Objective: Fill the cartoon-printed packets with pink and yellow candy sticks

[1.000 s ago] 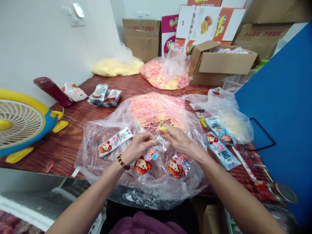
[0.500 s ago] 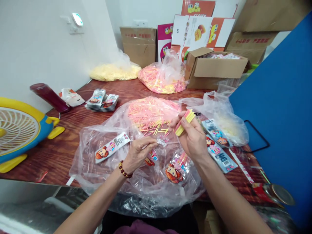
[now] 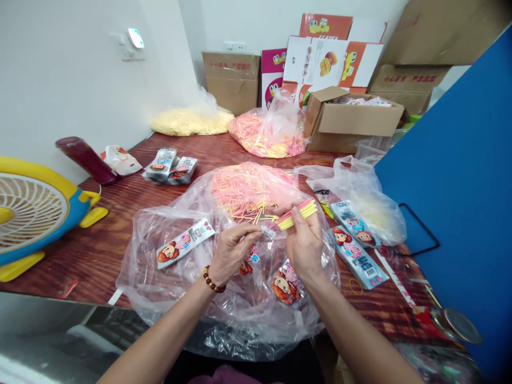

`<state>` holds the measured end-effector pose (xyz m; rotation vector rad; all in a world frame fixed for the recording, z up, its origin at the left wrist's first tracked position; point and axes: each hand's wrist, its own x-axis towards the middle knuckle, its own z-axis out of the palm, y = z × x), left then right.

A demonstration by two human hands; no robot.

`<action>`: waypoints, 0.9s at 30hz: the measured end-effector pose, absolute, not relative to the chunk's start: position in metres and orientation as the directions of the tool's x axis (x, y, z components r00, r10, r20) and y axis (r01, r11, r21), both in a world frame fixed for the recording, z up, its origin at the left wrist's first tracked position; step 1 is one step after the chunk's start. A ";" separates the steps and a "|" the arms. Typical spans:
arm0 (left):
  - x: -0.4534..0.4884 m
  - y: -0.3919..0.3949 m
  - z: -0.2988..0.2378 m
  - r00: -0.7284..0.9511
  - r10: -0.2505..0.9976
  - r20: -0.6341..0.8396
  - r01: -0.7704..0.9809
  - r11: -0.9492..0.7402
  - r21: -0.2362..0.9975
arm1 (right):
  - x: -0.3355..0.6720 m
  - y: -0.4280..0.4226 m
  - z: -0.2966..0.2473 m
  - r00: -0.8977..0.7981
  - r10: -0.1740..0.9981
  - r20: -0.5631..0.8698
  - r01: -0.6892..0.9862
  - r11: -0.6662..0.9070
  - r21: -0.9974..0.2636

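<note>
In my right hand (image 3: 306,242) is a bundle of thin pink and yellow sticks (image 3: 299,213), gripped between thumb and fingers and lying nearly level. My left hand (image 3: 234,249) pinches the upper edge of a printed pouch (image 3: 251,257), which hangs partly hidden below the fingers. The bundle's left end is close to the pouch's top; whether it touches or enters cannot be made out. Behind both hands, loose pink and yellow sticks (image 3: 248,186) fill a large clear plastic bag (image 3: 160,288) spread over the table. Printed pouches (image 3: 186,244) lie on the bag, one (image 3: 286,285) below my right hand.
More printed pouches (image 3: 358,256) lie on the right, others (image 3: 160,162) at the back left. A fan (image 3: 32,213) and a dark red bottle (image 3: 86,160) stand left. Filled bags (image 3: 268,133) and an open carton (image 3: 356,120) line the back. A blue panel (image 3: 460,176) borders the right.
My right hand has moved slightly left and down, and the stick bundle has turned flatter, its left end now near the pouch's top. My left hand keeps its pinch on the pouch.
</note>
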<state>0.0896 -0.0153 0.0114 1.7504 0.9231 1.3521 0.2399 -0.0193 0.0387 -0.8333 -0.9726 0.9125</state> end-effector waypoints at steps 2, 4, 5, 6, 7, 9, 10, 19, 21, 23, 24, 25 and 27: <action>0.090 -0.016 0.010 0.184 0.874 0.449 0.090 -0.470 0.878 | 0.241 -0.020 0.036 0.292 0.909 0.296 -0.254 0.372 -0.893; 0.091 -0.016 0.010 0.181 0.880 0.439 0.078 -0.458 0.886 | 0.239 -0.021 0.035 0.252 0.924 0.287 -0.245 0.348 -0.905; 0.092 -0.015 0.010 0.181 0.887 0.425 0.070 -0.443 0.894 | 0.238 -0.022 0.035 0.226 0.931 0.286 -0.242 0.339 -0.909; 0.093 -0.014 0.012 0.185 0.896 0.403 0.056 -0.419 0.906 | 0.237 -0.023 0.035 0.198 0.937 0.288 -0.242 0.331 -0.912; 0.094 -0.013 0.013 0.195 0.908 0.370 0.030 -0.383 0.923 | 0.236 -0.023 0.036 0.163 0.943 0.290 -0.243 0.323 -0.915; 0.096 -0.010 0.016 0.235 0.931 0.278 -0.050 -0.274 0.961 | 0.237 -0.023 0.037 0.084 0.953 0.291 -0.236 0.303 -0.923; 0.096 -0.008 0.018 0.260 0.938 0.229 -0.093 -0.212 0.973 | 0.238 -0.022 0.038 0.046 0.956 0.290 -0.224 0.293 -0.930; 0.101 0.002 0.019 0.265 0.960 0.092 -0.302 -0.008 0.953 | 0.268 -0.014 0.056 -0.145 0.908 0.393 0.094 0.408 -0.908; 0.102 0.003 0.016 0.207 0.972 0.109 -0.345 -0.032 0.938 | 0.275 -0.017 0.060 -0.284 0.871 0.401 0.273 0.474 -0.837; 0.102 0.004 0.013 0.205 0.972 0.115 -0.355 -0.035 0.934 | 0.283 -0.019 0.062 -0.391 0.845 0.366 0.329 0.499 -0.802; 0.101 0.004 0.012 0.213 0.970 0.117 -0.356 -0.035 0.934 | 0.287 -0.020 0.063 -0.385 0.850 0.360 0.319 0.489 -0.812; 0.101 0.004 0.011 0.218 0.968 0.123 -0.357 -0.038 0.933 | 0.290 -0.019 0.063 -0.356 0.864 0.357 0.307 0.469 -0.828; 0.100 0.004 0.011 0.222 0.964 0.145 -0.346 -0.061 0.936 | 0.294 -0.019 0.064 -0.276 0.893 0.356 0.310 0.433 -0.847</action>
